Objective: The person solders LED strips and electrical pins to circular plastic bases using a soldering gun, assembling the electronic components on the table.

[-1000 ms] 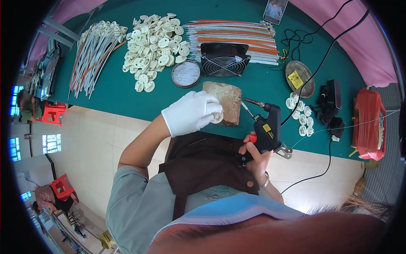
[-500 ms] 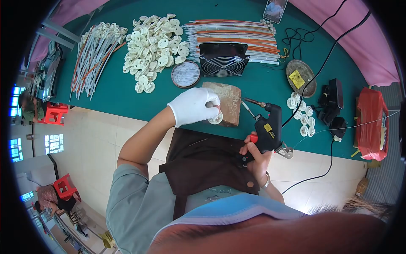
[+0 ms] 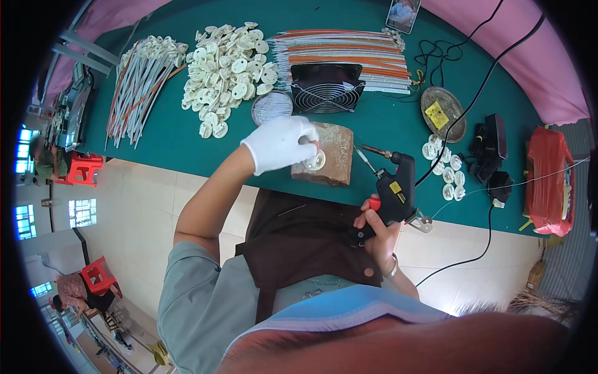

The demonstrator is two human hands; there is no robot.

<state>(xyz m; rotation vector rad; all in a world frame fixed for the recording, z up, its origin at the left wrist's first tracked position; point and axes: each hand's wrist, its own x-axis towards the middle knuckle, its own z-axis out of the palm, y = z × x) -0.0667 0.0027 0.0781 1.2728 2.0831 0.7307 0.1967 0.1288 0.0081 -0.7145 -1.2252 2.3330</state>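
Note:
My left hand (image 3: 281,144), in a white glove, pinches a small round white plastic piece (image 3: 316,161) against the near left part of a brown brick (image 3: 334,148). The fingertips partly cover the piece. In my bare right hand (image 3: 380,235) is a black soldering gun (image 3: 397,190) with a red trigger. Its metal tip points left toward the brick, apart from it, with a thin wire-feed tube just below. Behind the brick stands a black fan (image 3: 327,90) with a wire guard. A round dish of thin white pins or wires (image 3: 272,108) sits beside it.
A heap of round white pieces (image 3: 227,68) lies back left, beside a bundle of strips (image 3: 140,93). More strips (image 3: 349,43) lie behind the fan. Right are a metal dish with a yellow sponge (image 3: 458,128), several white discs (image 3: 448,176) and a red bag (image 3: 548,181). Black cable (image 3: 476,100) arches over the table.
My left hand has shifted slightly left and away from me, bringing the round piece from the brick's near edge onto the brick. My right hand and the soldering gun stay nearly still.

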